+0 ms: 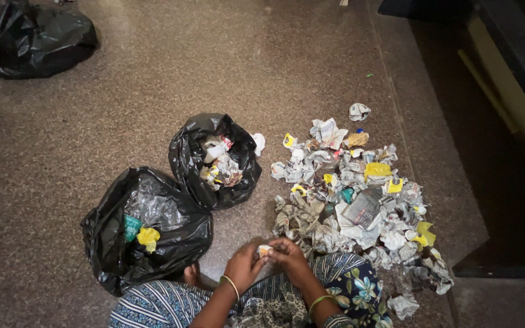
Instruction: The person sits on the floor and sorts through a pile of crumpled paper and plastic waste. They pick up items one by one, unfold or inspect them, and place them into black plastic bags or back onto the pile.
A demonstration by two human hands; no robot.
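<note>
Floor [274, 54] of speckled stone spreads all around me, and I sit at its six o'clock edge. Largest on it is the heap of crumpled paper scraps [360, 200] at my two o'clock, grey newsprint with yellow bits mixed in. Next come two open black bags: one at my ten o'clock [147, 231] with clear plastic and a yellow scrap inside, one at my twelve o'clock [217, 161] with paper wads. A third, tied black bag [31, 39] lies well apart at ten o'clock. Smallest is the small crumpled wad [265, 249], pinched between my left hand [242, 265] and right hand [290, 258], both closed round it just before my knees. I judge it light, soft, easily torn; best held by its edges. Nothing stands between me and the bags.
</note>
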